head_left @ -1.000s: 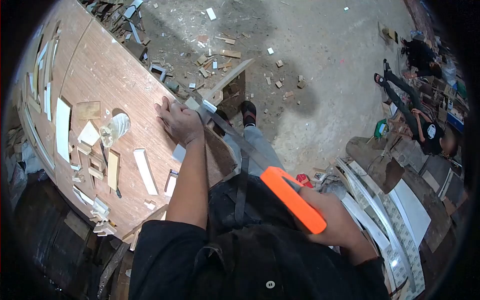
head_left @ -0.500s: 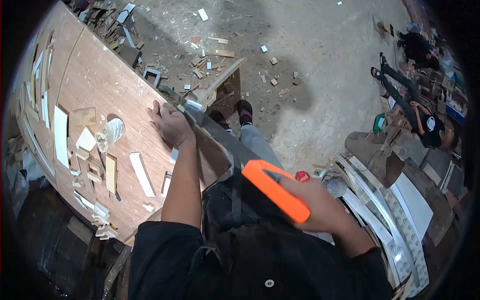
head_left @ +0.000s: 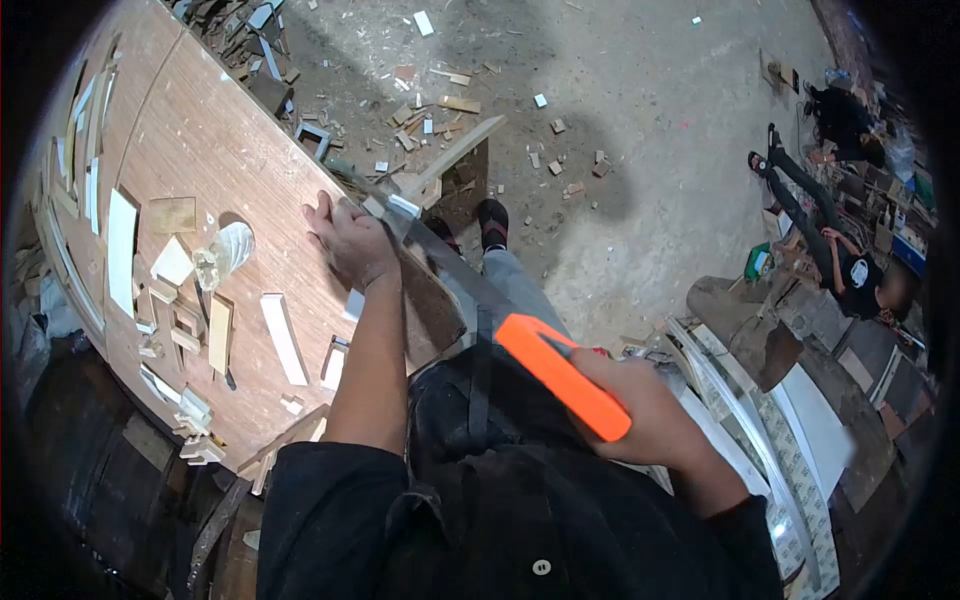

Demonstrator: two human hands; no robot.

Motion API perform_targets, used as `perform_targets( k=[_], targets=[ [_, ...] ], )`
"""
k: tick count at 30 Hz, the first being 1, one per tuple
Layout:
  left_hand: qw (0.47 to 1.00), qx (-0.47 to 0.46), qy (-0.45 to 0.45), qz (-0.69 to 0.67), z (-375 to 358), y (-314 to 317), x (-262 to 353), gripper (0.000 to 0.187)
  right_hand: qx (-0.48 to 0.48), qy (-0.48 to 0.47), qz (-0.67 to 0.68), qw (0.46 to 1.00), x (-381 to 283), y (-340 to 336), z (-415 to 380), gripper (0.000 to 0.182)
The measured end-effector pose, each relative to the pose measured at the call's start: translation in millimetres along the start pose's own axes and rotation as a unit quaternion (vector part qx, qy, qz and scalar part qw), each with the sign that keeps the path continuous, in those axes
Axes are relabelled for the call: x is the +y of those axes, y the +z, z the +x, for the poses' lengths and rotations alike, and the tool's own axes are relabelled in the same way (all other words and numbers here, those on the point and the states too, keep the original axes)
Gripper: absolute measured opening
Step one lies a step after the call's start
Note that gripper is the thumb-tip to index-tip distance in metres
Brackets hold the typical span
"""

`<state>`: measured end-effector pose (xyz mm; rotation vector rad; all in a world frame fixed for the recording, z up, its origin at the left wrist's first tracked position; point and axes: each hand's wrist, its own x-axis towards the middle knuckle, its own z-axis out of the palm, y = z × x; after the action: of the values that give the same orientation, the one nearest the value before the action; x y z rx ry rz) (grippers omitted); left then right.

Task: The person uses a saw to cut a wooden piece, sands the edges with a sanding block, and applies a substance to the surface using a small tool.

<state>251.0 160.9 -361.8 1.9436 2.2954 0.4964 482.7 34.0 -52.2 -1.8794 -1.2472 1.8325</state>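
Observation:
My right hand [head_left: 640, 400] is closed around the orange handle [head_left: 565, 378] of a handsaw. The saw's long blade [head_left: 460, 272] slants up and left, its far part lying at the table edge just beside my left hand [head_left: 352, 240]. With its fingers bent, my left hand presses down on a piece of wood at that edge, mostly hidden beneath the palm. A white-faced end [head_left: 404, 206] shows past the hand, against the blade.
On the wooden table [head_left: 250, 130] lie a white strip [head_left: 284, 338], a clear plastic cup [head_left: 236, 245], and several small wood pieces. Offcuts litter the floor. Long white panels [head_left: 740, 430] lean at right. Another person [head_left: 845, 260] sits at far right.
The view has shifted slightly, moving the scene a little. The saw stays in my right hand at nearly the same slant, and my left hand keeps its place at the table edge.

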Motion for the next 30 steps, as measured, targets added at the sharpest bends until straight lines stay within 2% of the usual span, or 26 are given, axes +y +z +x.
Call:
perform_targets(
  k=[2,5,7,10,15,17,18,21,22,25,27,29,30],
  targets=[
    [1.0,0.0,-0.003,-0.006,4,2,-2,0.016,0.01,-0.015,-0.01,1.0,13,10,23,0.032],
    [1.0,0.001,0.007,-0.015,4,4,2,0.016,-0.011,0.008,-0.033,0.999,0,2,8,0.033],
    [1.0,0.009,0.003,-0.01,1,2,0,0.017,-0.029,0.003,0.008,1.0,-3,-7,0,0.033],
    [1.0,0.008,-0.004,0.005,-2,0,0,0.017,0.012,-0.021,-0.023,0.999,19,13,24,0.034],
    [1.0,-0.001,-0.002,-0.02,3,-10,8,0.014,0.003,-0.019,-0.04,0.999,1,5,14,0.031],
    [1.0,0.01,0.001,-0.02,3,-7,4,0.013,0.025,0.011,-0.029,0.999,-5,5,4,0.013],
    [0.999,0.015,0.015,-0.027,1,-5,4,0.011,0.021,0.007,-0.045,0.999,0,10,17,0.013],
    [0.998,0.028,0.004,-0.053,1,-1,1,0.009,0.052,-0.018,-0.033,0.998,7,28,38,0.014],
    [0.999,0.014,0.006,-0.04,1,-2,1,0.014,0.054,-0.02,-0.02,0.998,-2,22,31,0.015],
    [0.999,0.009,0.001,-0.052,0,-5,2,0.016,0.039,-0.006,-0.054,0.998,-16,3,7,0.016],
    [0.998,0.004,-0.016,-0.057,2,-4,2,0.016,0.026,-0.009,-0.066,0.997,-3,7,21,0.015],
    [0.998,-0.006,-0.027,-0.058,0,-6,0,0.015,0.043,0.044,-0.023,0.998,0,12,24,0.014],
    [0.998,0.003,-0.014,-0.058,0,-6,1,0.01,0.038,0.0,-0.067,0.997,-1,11,19,0.013]
  ],
)
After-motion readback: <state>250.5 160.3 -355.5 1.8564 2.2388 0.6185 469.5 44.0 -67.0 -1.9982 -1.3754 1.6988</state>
